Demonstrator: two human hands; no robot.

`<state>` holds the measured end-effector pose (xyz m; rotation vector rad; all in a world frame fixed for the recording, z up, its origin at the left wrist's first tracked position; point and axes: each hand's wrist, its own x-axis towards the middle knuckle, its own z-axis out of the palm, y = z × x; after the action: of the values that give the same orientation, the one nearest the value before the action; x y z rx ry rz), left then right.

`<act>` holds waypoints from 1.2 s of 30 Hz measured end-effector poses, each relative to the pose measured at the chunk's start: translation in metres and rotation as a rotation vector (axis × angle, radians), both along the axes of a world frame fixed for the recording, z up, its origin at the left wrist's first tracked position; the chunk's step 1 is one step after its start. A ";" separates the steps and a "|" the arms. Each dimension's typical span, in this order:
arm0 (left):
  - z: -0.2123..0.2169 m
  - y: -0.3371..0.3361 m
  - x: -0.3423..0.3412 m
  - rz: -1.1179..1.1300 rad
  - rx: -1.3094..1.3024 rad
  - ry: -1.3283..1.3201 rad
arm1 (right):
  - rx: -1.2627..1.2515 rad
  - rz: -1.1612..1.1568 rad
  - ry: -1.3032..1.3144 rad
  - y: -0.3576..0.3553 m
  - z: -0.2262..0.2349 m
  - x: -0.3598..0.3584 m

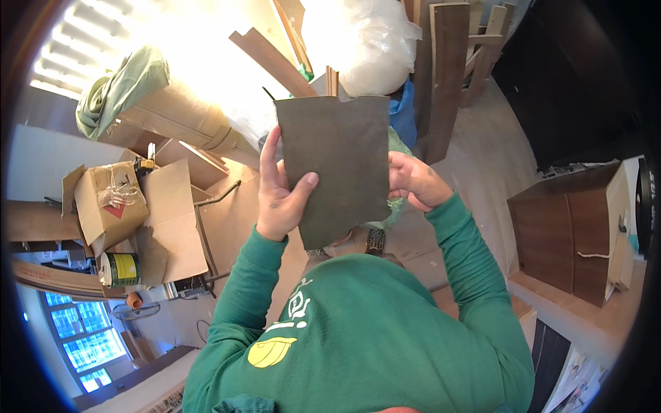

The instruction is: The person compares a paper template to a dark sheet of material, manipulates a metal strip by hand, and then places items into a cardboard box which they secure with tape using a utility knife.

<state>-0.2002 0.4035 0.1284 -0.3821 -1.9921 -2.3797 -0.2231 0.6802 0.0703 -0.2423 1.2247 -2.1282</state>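
A dark grey-brown rectangular sheet (337,158), like a piece of sandpaper, is held up in front of my body. Its lower edge is ragged and slants, and a small nick shows in the top edge. My left hand (281,189) grips it from the left, thumb across the face and the other fingers mostly behind. At the right edge my right hand (416,180) pinches the sheet with curled fingers; the fingertips are partly hidden. Both forearms wear green sleeves.
At left stand an opened cardboard box (113,203) and a tin can (120,269). Wood boards (451,76) lean at the far side near a white plastic bag (375,51). A brown cabinet (564,230) is at right. Green plastic (398,206) lies behind the sheet.
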 end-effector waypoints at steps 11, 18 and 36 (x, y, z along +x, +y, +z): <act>0.100 0.012 -0.063 -0.638 -0.908 0.209 | 0.722 0.081 0.622 0.005 0.078 -0.003; 0.078 0.024 -0.064 -0.559 -1.121 -0.050 | 0.613 -0.036 0.430 0.006 0.050 -0.013; -0.041 0.120 -0.098 -0.089 -1.502 0.536 | 0.876 -0.635 0.099 0.057 -0.062 -0.097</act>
<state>-0.2984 0.5238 0.0878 -0.9120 -2.9024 -0.2224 -0.3200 0.7374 0.0087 0.4916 2.3815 -1.8138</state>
